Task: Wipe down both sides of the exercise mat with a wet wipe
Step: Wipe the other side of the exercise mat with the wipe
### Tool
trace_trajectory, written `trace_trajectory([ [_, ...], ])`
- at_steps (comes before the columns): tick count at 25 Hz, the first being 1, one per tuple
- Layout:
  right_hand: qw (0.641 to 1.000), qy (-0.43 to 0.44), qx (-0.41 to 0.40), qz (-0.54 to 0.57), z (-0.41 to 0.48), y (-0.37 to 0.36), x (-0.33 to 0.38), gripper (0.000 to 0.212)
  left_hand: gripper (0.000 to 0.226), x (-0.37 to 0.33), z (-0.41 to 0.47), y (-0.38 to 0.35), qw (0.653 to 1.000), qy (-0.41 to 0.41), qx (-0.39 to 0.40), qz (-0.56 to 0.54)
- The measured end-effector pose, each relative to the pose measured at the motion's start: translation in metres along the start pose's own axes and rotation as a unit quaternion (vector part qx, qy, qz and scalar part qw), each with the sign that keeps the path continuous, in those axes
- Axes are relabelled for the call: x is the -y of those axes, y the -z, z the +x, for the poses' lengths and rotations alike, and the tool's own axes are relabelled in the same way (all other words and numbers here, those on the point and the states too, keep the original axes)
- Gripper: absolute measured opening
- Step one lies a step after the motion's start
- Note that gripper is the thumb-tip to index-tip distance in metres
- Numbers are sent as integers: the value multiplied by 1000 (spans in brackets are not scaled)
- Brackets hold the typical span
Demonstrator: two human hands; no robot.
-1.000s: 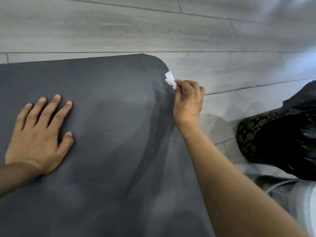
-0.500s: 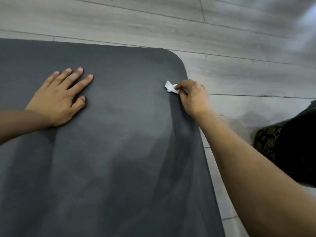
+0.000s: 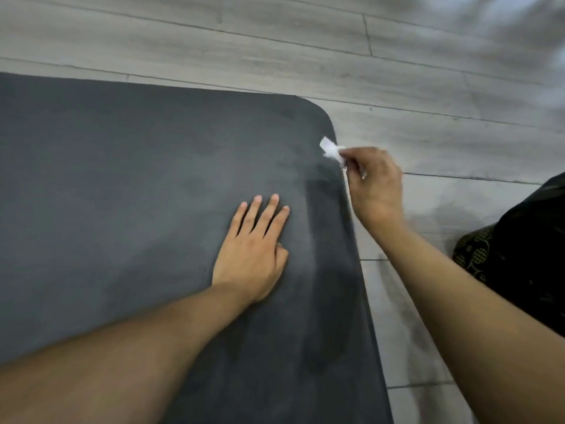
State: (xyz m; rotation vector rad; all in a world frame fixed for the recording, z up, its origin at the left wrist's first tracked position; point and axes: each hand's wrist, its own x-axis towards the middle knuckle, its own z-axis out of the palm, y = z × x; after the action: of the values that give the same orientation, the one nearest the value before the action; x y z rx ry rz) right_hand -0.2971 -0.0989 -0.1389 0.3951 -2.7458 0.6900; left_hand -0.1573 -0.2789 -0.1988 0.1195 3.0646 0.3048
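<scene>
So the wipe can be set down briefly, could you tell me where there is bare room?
Free: the mat left of the left hand, and the floor beyond its far edge. Crowded: the right edge, where the right hand pinches the wipe, with dark fabric beside.

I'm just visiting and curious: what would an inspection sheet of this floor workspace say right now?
Surface: grey wood-look floor; a dark grey mat lies flat on it.
Job's things: the mat shows darker streaks along its right edge; small white wet wipe at that edge, near the rounded corner.
Clutter: dark patterned item on the floor at right; cannot tell what it is.
Grips: left hand flat on the mat, fingers straight; right hand pinches the wipe.
Cables: nothing seen.
Surroundings: only floor planks in view.
</scene>
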Motion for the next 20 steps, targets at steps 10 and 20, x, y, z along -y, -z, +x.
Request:
trace_trajectory([
  [10, 996, 19, 71, 50, -109, -3, 5, 28, 69, 2, 5, -2, 1000, -8, -7, 19],
  [20, 997, -2, 71, -23, -26, 1, 11, 27, 68, 2, 2, -4, 1000, -4, -15, 15],
])
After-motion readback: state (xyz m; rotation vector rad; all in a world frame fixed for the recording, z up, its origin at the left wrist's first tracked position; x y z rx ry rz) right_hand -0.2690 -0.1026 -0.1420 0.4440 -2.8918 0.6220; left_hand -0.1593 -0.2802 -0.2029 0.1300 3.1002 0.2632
